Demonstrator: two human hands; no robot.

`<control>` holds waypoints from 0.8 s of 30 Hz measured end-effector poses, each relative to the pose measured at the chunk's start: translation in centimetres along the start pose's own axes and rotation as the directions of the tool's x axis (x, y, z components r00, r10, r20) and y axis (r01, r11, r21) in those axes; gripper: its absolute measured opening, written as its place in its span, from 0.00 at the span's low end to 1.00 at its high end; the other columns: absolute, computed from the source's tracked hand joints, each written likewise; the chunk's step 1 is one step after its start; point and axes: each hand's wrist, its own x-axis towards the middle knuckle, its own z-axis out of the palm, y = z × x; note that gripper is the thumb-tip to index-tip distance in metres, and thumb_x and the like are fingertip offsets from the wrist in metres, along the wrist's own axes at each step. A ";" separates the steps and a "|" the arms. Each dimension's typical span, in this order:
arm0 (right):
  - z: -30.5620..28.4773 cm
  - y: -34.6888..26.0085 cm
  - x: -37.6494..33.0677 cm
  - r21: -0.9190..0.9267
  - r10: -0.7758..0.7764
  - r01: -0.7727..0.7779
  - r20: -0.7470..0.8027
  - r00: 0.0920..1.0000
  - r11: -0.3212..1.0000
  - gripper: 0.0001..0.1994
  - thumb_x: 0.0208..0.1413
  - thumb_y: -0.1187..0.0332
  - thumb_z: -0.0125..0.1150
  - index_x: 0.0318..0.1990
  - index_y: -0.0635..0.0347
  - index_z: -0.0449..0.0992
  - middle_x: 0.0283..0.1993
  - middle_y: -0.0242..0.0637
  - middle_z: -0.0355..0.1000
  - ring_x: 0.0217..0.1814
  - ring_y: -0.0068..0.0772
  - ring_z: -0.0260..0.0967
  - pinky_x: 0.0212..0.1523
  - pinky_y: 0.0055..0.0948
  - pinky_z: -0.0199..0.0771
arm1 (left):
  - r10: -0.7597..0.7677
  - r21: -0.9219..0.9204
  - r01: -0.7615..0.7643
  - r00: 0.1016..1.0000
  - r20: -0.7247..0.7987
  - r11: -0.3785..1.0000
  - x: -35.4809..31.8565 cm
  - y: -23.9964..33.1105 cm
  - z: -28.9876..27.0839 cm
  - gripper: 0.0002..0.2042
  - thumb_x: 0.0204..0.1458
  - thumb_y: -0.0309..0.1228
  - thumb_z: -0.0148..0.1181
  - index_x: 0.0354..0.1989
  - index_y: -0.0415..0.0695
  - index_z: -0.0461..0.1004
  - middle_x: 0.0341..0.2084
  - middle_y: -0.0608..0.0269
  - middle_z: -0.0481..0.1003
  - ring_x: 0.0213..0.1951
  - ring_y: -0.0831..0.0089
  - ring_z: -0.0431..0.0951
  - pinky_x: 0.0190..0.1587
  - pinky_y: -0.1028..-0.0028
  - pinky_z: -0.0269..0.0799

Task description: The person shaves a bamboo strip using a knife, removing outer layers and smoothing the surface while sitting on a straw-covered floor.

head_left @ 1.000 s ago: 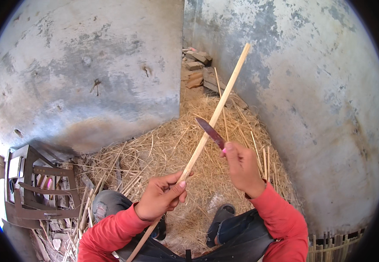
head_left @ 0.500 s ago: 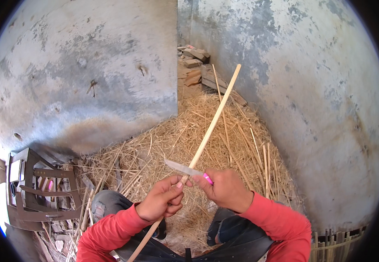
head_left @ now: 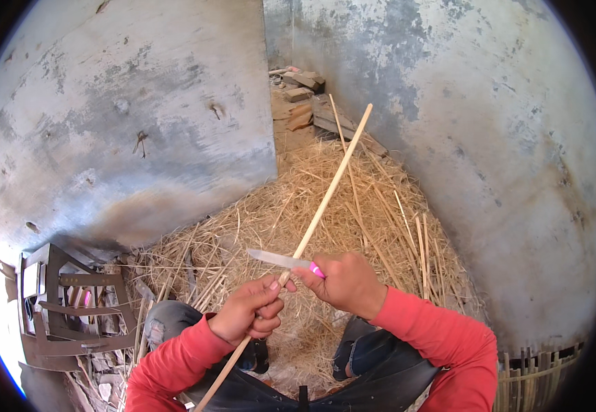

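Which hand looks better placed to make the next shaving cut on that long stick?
Probably the right hand: it holds the knife, blade lying across the stick just above the left hand's grip.

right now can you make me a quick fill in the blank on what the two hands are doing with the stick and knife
1. The left hand grips a long pale ____.
2. The right hand holds a knife whose handle is ____.
3. The knife's blade points toward the person's ____.
4. The floor ahead is heaped with dry ____.

Missing words: stick; pink; left; straw
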 end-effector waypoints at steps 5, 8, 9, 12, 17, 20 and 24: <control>0.3 -1.8 -0.2 -0.078 0.008 -0.011 -0.047 0.999 0.997 0.29 0.66 0.41 0.55 0.25 0.59 0.79 0.16 0.49 0.71 0.18 0.54 0.73 0.20 0.47 0.73 | -0.051 -0.126 0.048 0.999 -0.019 0.991 -0.4 0.3 0.1 0.14 0.74 0.40 0.42 0.56 0.45 0.68 0.19 0.75 0.52 0.15 0.85 0.47 0.15 0.80 0.40; -0.6 -0.3 0.8 -0.079 0.151 -0.154 -0.038 0.988 0.985 0.28 0.68 0.43 0.54 0.25 0.59 0.79 0.16 0.50 0.70 0.18 0.54 0.73 0.20 0.47 0.72 | -0.072 -0.150 0.068 0.997 -0.019 0.986 -0.9 0.2 0.1 0.13 0.74 0.40 0.43 0.55 0.46 0.68 0.19 0.75 0.52 0.15 0.86 0.46 0.14 0.81 0.39; -1.4 0.5 1.2 -0.073 0.156 -0.158 -0.033 0.987 0.985 0.28 0.68 0.43 0.54 0.25 0.59 0.79 0.16 0.50 0.70 0.18 0.54 0.73 0.20 0.47 0.72 | -0.059 -0.166 0.057 0.998 -0.008 0.985 -1.1 0.0 0.1 0.13 0.74 0.40 0.44 0.55 0.46 0.68 0.18 0.76 0.52 0.15 0.87 0.46 0.14 0.82 0.38; -2.4 1.4 1.4 0.025 0.226 -0.224 -0.105 0.969 0.974 0.26 0.68 0.48 0.57 0.24 0.60 0.78 0.15 0.50 0.69 0.15 0.52 0.70 0.19 0.47 0.69 | -0.092 -0.156 0.091 0.996 0.002 0.984 -1.8 -0.3 0.9 0.13 0.74 0.40 0.43 0.55 0.45 0.68 0.18 0.75 0.51 0.14 0.87 0.46 0.14 0.82 0.39; -1.1 0.8 0.5 -0.049 0.139 -0.139 0.002 0.990 0.989 0.29 0.70 0.45 0.51 0.26 0.60 0.80 0.16 0.51 0.69 0.17 0.55 0.72 0.18 0.48 0.69 | -0.022 -0.135 0.021 1.000 -0.010 0.991 -0.6 -0.7 0.0 0.13 0.74 0.39 0.43 0.55 0.44 0.68 0.18 0.75 0.51 0.14 0.86 0.46 0.14 0.82 0.39; -2.1 2.1 1.2 -0.028 0.150 -0.151 -0.027 0.988 0.988 0.28 0.70 0.44 0.50 0.30 0.59 0.82 0.15 0.49 0.70 0.17 0.54 0.72 0.18 0.48 0.70 | -0.035 -0.093 0.033 0.999 -0.022 0.995 -0.9 -0.2 0.6 0.13 0.74 0.38 0.43 0.56 0.44 0.68 0.17 0.75 0.50 0.14 0.86 0.46 0.14 0.81 0.39; -0.5 -0.4 -0.2 -0.033 -0.034 0.035 0.009 0.999 0.999 0.28 0.71 0.44 0.49 0.33 0.59 0.83 0.17 0.48 0.71 0.16 0.53 0.71 0.17 0.48 0.70 | 0.020 -0.022 -0.021 0.999 -0.027 1.000 -0.1 -0.7 0.3 0.14 0.75 0.37 0.40 0.57 0.42 0.67 0.17 0.75 0.50 0.14 0.84 0.47 0.15 0.80 0.41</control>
